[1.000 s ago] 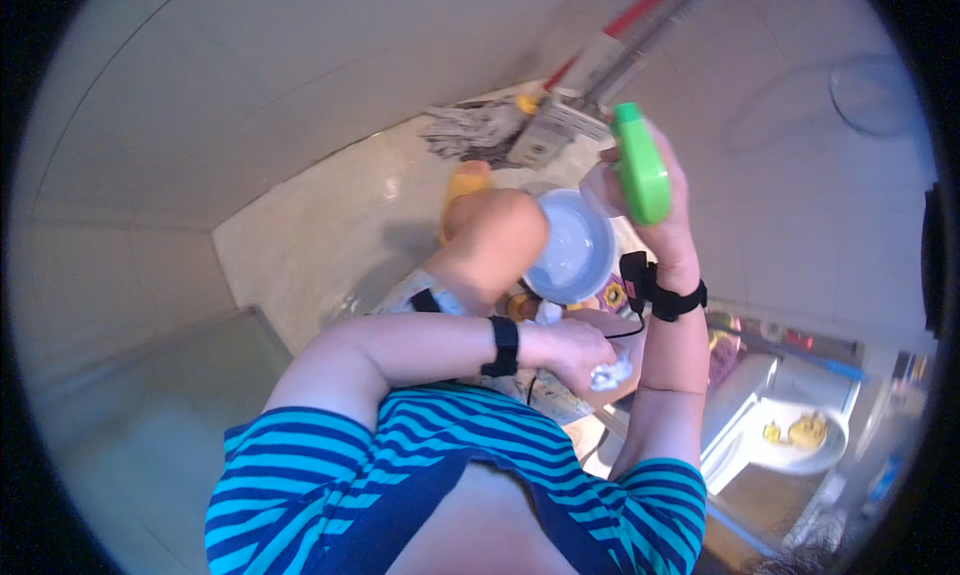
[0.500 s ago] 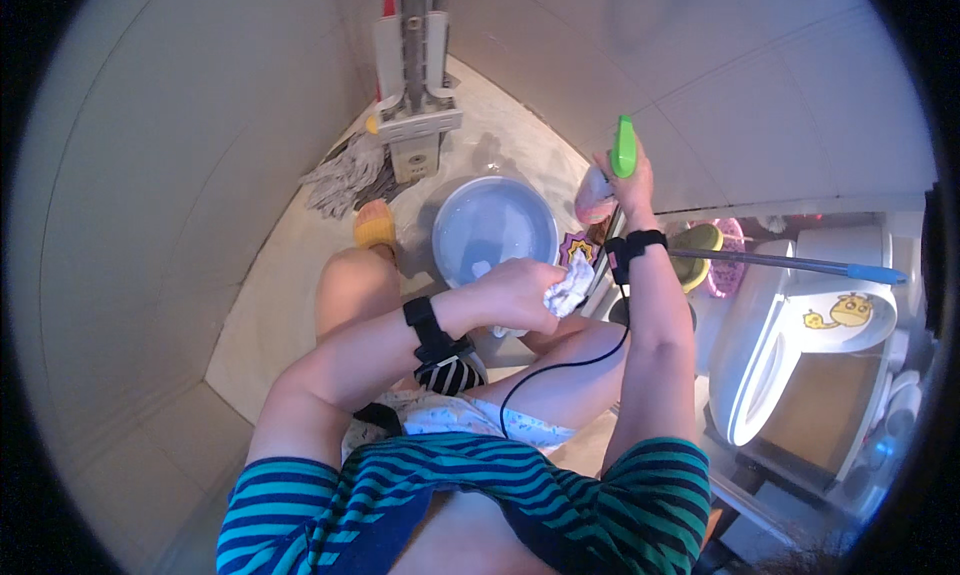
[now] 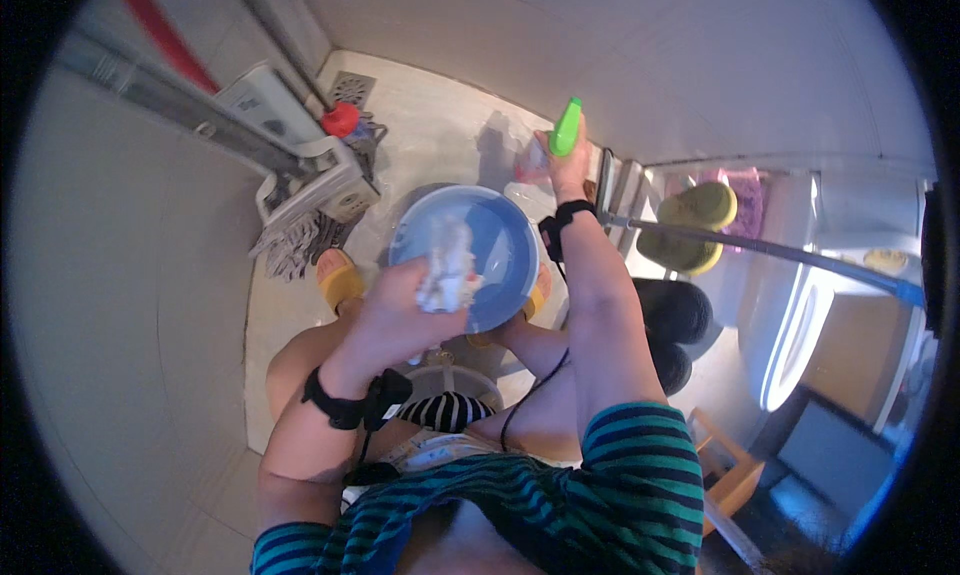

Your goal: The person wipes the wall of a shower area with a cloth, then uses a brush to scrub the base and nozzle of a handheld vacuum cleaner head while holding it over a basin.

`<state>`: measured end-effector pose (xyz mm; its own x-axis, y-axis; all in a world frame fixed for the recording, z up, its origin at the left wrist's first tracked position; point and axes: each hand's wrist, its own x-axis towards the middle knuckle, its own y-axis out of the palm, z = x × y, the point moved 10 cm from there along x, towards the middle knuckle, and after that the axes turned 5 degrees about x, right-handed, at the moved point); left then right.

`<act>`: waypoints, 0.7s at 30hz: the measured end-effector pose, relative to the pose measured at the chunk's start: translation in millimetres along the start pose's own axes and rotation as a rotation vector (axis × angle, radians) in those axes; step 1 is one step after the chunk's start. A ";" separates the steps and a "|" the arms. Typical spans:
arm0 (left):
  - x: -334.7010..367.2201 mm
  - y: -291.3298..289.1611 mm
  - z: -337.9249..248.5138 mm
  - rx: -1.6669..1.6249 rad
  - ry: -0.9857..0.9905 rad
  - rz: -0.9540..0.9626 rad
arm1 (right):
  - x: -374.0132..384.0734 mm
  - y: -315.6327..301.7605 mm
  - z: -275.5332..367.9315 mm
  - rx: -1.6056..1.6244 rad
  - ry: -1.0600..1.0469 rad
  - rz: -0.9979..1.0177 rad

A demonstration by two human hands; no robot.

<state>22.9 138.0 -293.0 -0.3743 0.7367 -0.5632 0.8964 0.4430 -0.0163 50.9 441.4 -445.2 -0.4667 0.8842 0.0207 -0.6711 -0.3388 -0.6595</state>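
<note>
Spray bottle (image 3: 566, 129) and white cloth (image 3: 446, 281): both were in the person's hands, the bottle at the upper centre of the frame, the cloth near its middle.
Wall (image 3: 700, 75): grey, it filled the upper right.
Floor (image 3: 430, 105): pale, it spread from the upper centre down to the left.
Toilet (image 3: 752, 355): white, it stood at the right of the frame.
Mop rig (image 3: 330, 190): a pale grey frame and poles at the upper left, grey strands showing beneath it.
Basin (image 3: 505, 240): round and blue, at the middle, partly hidden by the left hand and the cloth.
Long pole (image 3: 760, 250): grey with a blue end, it crossed the right side.
Green slippers (image 3: 702, 207): a pair at the right, just above a black pair (image 3: 675, 315).
Left hand (image 3: 400, 300): closed around the cloth, blurred; whether the cloth touched the basin could not be told.
Right hand (image 3: 573, 170): wrapped around the bottle below its green head, the clear, pinkish body showing left of the fingers.
Wrist straps (image 3: 577, 211): black, one on each arm.
Drain (image 3: 352, 89): a small grille, upper left.
</note>
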 end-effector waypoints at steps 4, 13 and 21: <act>4.3 -19.1 -4.9 -0.055 0.033 -0.153 | -8.9 19.9 -24.9 0.085 0.148 0.077; 21.4 -17.1 -0.5 0.007 0.047 -0.180 | -33.2 8.6 -41.0 0.124 0.000 0.138; 27.2 -26.4 4.9 0.029 -0.061 -0.177 | -40.9 -19.8 -93.5 -0.073 -0.088 0.025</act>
<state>-9.8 143.8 -312.0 -0.5129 0.6156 -0.5983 0.8244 0.5476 -0.1433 137.1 442.0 -503.3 -0.5342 0.8427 0.0673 -0.6163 -0.3338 -0.7133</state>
